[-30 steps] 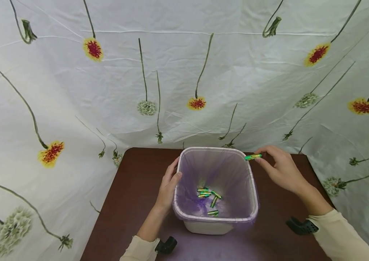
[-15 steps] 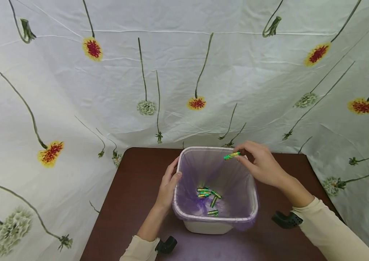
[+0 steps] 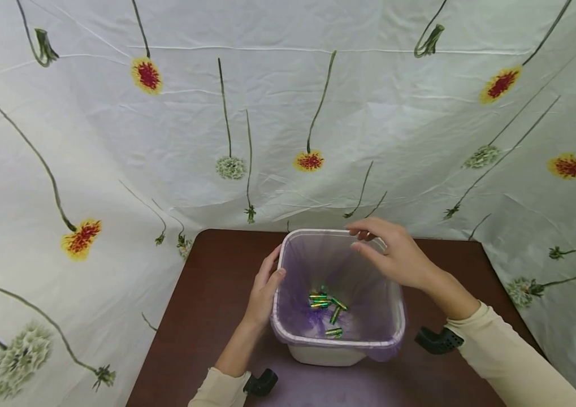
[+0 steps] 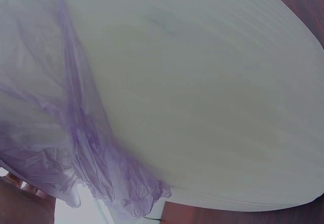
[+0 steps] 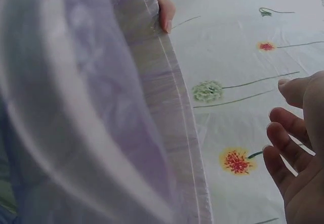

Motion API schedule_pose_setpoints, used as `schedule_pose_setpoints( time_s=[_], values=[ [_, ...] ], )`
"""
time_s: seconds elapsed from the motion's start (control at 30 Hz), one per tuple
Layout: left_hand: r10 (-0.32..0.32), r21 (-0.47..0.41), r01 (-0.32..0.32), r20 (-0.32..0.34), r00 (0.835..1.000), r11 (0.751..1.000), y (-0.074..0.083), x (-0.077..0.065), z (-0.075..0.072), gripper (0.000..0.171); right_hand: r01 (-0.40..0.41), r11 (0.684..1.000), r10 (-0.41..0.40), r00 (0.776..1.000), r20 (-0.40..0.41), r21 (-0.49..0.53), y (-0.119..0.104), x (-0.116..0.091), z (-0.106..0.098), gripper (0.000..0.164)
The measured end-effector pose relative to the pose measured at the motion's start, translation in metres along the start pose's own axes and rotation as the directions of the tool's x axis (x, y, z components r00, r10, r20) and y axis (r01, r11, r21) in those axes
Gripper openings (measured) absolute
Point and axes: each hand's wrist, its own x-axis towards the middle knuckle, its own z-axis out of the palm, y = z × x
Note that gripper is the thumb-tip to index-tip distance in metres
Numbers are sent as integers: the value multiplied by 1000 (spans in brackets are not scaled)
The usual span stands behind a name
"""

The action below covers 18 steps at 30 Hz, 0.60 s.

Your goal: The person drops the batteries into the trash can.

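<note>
A white bin (image 3: 325,355) lined with a thin purple bag (image 3: 293,249) stands on the table. Several green and gold batteries (image 3: 336,314) lie at its bottom, and a blurred green shape shows just behind them. My left hand (image 3: 263,294) holds the bin's left side, thumb at the rim and fingers along the outside. The left wrist view has part of that hand (image 4: 25,198) beside the bag's overhang. Above the bin's far right corner is my right hand (image 3: 394,254), fingers apart and holding nothing. The right wrist view also shows its spread fingers (image 5: 288,143).
The dark brown table (image 3: 211,277) extends on both sides of the bin. A white cloth (image 3: 186,141) printed with flowers hangs behind and around it. Each wrist carries a black camera mount, such as the right one (image 3: 437,341).
My right hand has moved left from beside the bin to over its opening and has let go of the battery it pinched. The left hand stays at the bin's side.
</note>
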Motion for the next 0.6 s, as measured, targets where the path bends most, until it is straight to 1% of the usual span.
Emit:
schedule_pose_setpoints(
  time_s=[0.13, 0.3, 0.43, 0.6],
  values=[
    [4, 10, -4, -4, 1000, 1000, 0, 0, 1, 56, -22, 1000, 22, 1000, -22, -8, 1, -5, -7, 33],
    [-1, 20, 1, -11, 1000, 1000, 1, -1, 1, 56, -43, 997, 41, 999, -29, -58, 5, -13, -13, 28],
    [-5, 24, 6, -7, 1000, 1000, 0, 0, 2, 56, -37, 997, 34, 999, -37, -72, 8, -19, -16, 30],
    [3, 38, -2, -14, 1000, 999, 0, 1, 2, 55, -34, 996, 31, 999, -29, -78, 12, -25, -18, 30]
  ],
)
